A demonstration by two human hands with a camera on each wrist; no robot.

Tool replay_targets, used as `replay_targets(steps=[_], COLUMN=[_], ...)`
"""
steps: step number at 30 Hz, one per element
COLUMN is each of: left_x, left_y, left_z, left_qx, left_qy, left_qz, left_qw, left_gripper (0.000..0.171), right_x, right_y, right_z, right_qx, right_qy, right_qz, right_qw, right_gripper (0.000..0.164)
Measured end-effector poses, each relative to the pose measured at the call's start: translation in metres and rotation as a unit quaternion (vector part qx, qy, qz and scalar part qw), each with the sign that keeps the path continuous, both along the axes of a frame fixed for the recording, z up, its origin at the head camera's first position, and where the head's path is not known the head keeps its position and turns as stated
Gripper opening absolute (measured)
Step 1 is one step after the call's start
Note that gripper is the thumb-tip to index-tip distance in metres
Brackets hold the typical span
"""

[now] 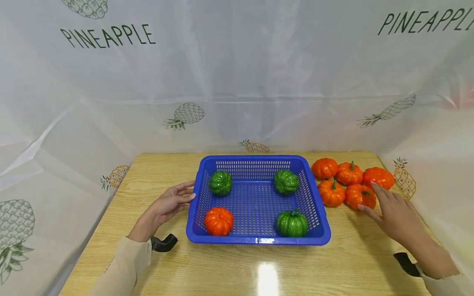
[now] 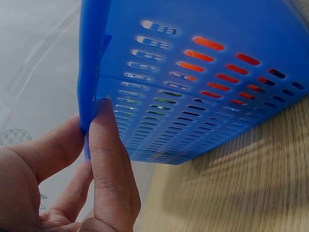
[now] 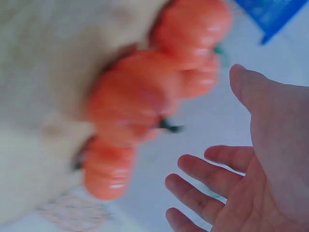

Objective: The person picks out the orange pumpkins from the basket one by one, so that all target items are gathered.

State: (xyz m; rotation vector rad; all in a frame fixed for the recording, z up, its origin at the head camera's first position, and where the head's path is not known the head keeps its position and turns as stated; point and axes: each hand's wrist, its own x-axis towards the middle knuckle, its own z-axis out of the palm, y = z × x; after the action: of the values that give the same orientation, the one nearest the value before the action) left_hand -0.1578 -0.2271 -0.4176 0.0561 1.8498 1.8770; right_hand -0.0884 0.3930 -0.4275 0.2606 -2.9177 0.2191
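A blue plastic basket [image 1: 255, 241] with slotted walls stands on the table. My left hand [image 1: 173, 203] pinches its left rim, with thumb and fingers on either side of the edge in the left wrist view. Inside, green pumpkins sit at the back left [image 1: 220, 183], back right [image 1: 286, 182] and front right [image 1: 292, 223]; an orange pumpkin [image 1: 219, 221] sits at the front left. Over the right of the table, my right hand [image 1: 398, 213] is spread and holds nothing. It is nearest to an orange pumpkin [image 1: 358, 195]; whether they touch I cannot tell.
More orange pumpkins [image 1: 331, 193] cluster right of the basket, one of them [image 1: 378, 177] at the table's right edge. A white pineapple-print sheet [image 1: 237, 74] hangs behind the wooden table [image 1: 229, 269] and along its sides.
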Motion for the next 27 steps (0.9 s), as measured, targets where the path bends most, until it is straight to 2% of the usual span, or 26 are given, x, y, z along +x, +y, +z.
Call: replay_targets(steps=[6, 9, 12, 18, 27], left_x=[0.000, 0.001, 0.001, 0.001, 0.002], left_y=[0.001, 0.001, 0.002, 0.002, 0.002], left_z=[0.002, 0.002, 0.003, 0.003, 0.002], left_qx=[-0.008, -0.009, -0.009, -0.010, -0.004], left_qy=[0.001, 0.002, 0.003, 0.002, 0.000], left_qz=[0.003, 0.004, 0.003, 0.001, 0.005], left_qw=[1.0000, 1.0000, 1.0000, 1.0000, 1.0000], left_gripper=[0.066, 0.066, 0.066, 0.066, 0.066], right_x=[-0.001, -0.004, -0.010, -0.026, -0.046], right_y=[-0.040, -0.063, -0.086, -0.131, -0.195], right_z=[0.037, 0.052, 0.062, 0.071, 0.075], right_qx=[-0.005, 0.004, 0.008, 0.027, 0.097], right_qy=[0.036, 0.054, 0.082, 0.112, 0.069], right_qz=[0.048, 0.092, 0.150, 0.251, 0.336], right_qw=[0.998, 0.994, 0.985, 0.961, 0.934], right_gripper=[0.080, 0.079, 0.079, 0.083, 0.088])
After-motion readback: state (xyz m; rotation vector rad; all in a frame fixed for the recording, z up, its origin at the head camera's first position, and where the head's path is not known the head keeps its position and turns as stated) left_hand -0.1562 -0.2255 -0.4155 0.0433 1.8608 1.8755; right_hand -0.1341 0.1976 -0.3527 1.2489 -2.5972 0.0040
